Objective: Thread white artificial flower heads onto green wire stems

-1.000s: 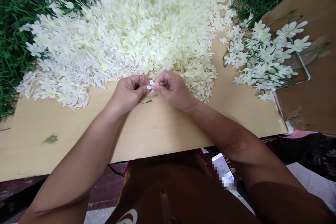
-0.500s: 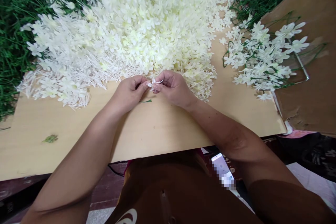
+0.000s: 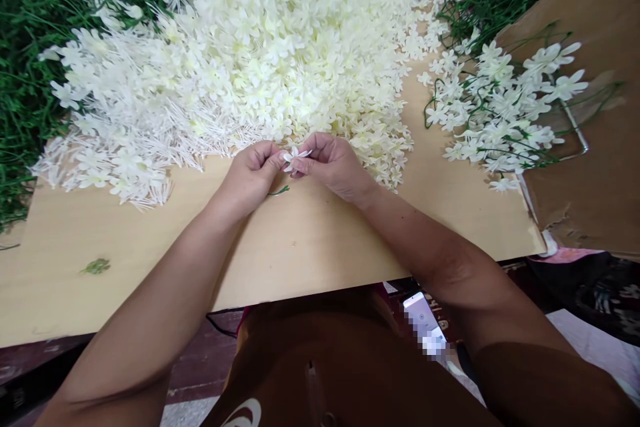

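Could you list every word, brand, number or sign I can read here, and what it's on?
No text reads clearly.
Phone: screen marks too small; its lower part is pixelated.
Dark red surface beside the phone: pale characters, too blurred and partly hidden.
Black object, lower left: faint marking, unreadable.
Brown garment: white curved mark, no readable letters.
Cardboard: no lettering visible.

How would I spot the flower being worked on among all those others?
Find the pale tabletop, then the heap of white flowers. At the heap's near edge, the left hand and right hand nearly meet. Look for the white blossom pinched by the right hand: it is held, while its neighbours lie piled.
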